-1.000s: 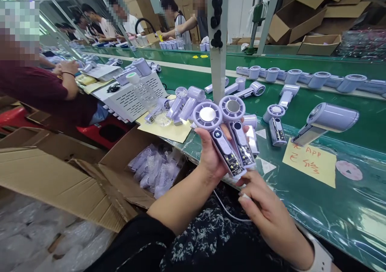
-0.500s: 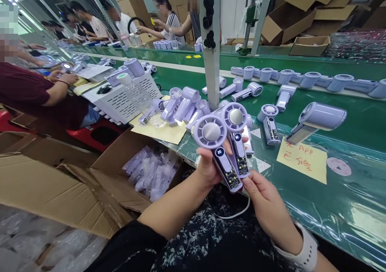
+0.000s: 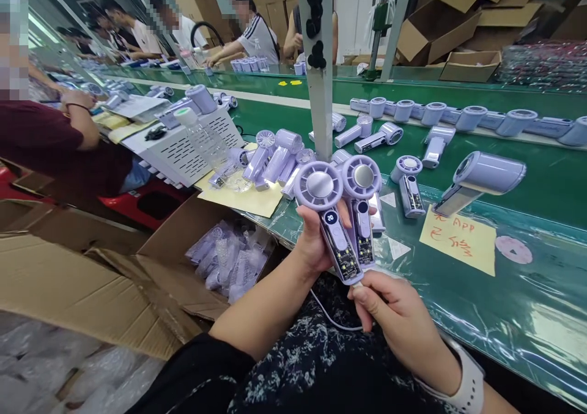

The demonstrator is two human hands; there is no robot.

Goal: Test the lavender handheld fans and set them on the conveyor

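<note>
My left hand (image 3: 312, 243) is closed around two purple handheld fans side by side, their round grilles up. The nearer handheld fan (image 3: 340, 233) shows lit digits on its small round display and a circuit board through its clear handle. Partly behind it, the second handheld fan (image 3: 364, 224) has a dark display. At the foot of the nearer fan, my right hand (image 3: 394, 307) pinches the plug end of a white charging cable (image 3: 328, 316). Whether the plug is fully seated cannot be seen. The cable loops down across my lap.
Several purple fans (image 3: 279, 154) lie on yellow paper beyond my hands. More fans line the green conveyor (image 3: 477, 120). One fan (image 3: 488, 172) rests on a handwritten yellow note (image 3: 458, 243). A cardboard box (image 3: 169, 230) with bagged fans stands left. A metal post (image 3: 321, 108) rises ahead; co-workers sit along the line.
My right hand has moved from the foot of the rear fan to the foot of the nearer one, bringing the cable end along. The rear fan's display has gone dark.
</note>
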